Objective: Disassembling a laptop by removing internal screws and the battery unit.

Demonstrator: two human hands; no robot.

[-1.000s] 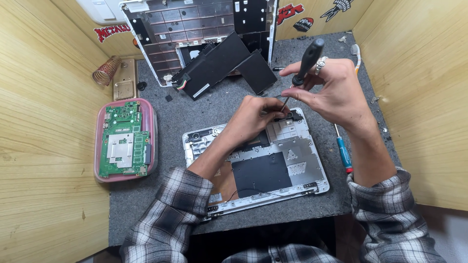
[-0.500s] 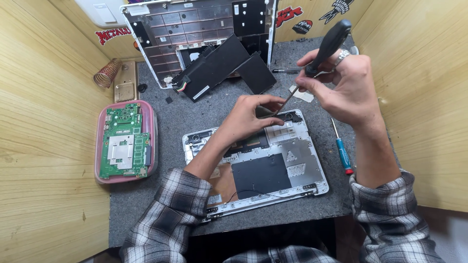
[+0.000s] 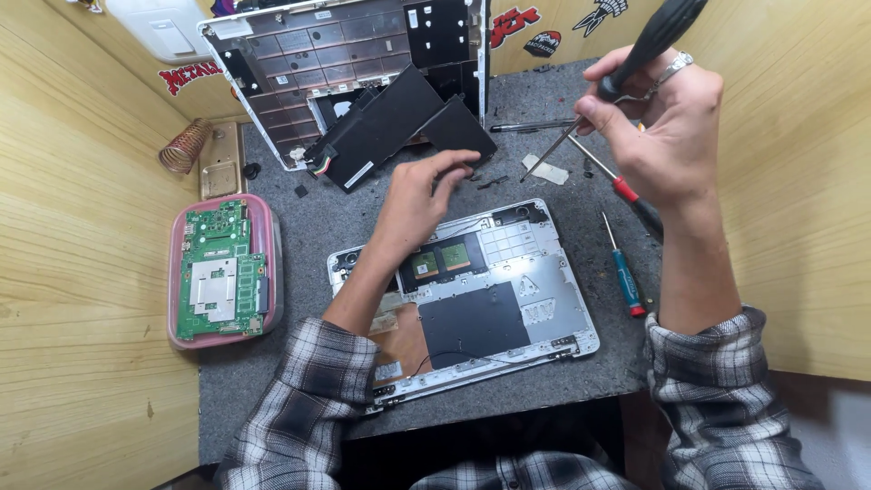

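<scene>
An opened silver laptop base (image 3: 535, 304) lies in front of me on the grey mat, its inner black panels exposed. My left hand (image 3: 419, 201) hovers over its far edge, fingers spread, reaching toward small dark bits near the black battery pack (image 3: 390, 122). My right hand (image 3: 658, 127) is raised at the upper right, gripping a black-handled screwdriver (image 3: 649, 41) whose shaft points down-left, the tip above the mat.
A laptop bottom cover (image 3: 345, 54) leans at the back. A pink tray (image 3: 268, 263) at left holds a green circuit board (image 3: 218, 272). Red-handled (image 3: 621, 189) and teal-handled (image 3: 624, 277) screwdrivers lie at right. A coil stand (image 3: 184, 145) sits far left. Wooden walls close both sides.
My right hand has lifted the screwdriver up and right, away from the laptop base. My left hand has left the base's corner and moved toward the battery pack.
</scene>
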